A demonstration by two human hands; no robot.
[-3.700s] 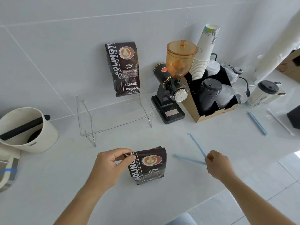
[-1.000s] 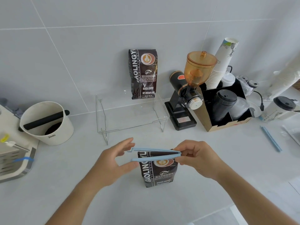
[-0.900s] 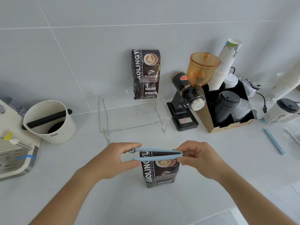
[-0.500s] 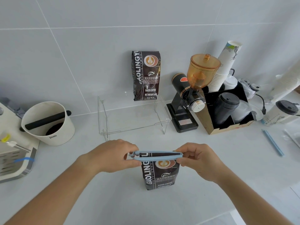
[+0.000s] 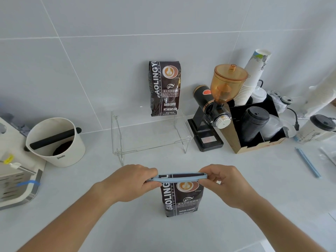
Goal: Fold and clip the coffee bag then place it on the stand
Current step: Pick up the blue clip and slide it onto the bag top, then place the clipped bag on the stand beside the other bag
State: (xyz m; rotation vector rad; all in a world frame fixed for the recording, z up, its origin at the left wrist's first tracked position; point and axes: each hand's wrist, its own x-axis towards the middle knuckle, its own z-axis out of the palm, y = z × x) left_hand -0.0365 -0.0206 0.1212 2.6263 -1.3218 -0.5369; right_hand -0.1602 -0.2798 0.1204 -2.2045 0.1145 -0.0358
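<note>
Head view | my left hand (image 5: 130, 182) and right hand (image 5: 222, 184) pinch the long pale-blue plastic clip (image 5: 179, 178) across the folded dark brown coffee bag (image 5: 181, 199) | bag upright on white bench (image 5: 254, 179)

- Two bare forearms are being shown, with no sleeves, watch or bracelets being worn.
- The left hand (image 5: 130, 182) and right hand (image 5: 224, 185) are being left ungloved, with no rings being seen.
</note>
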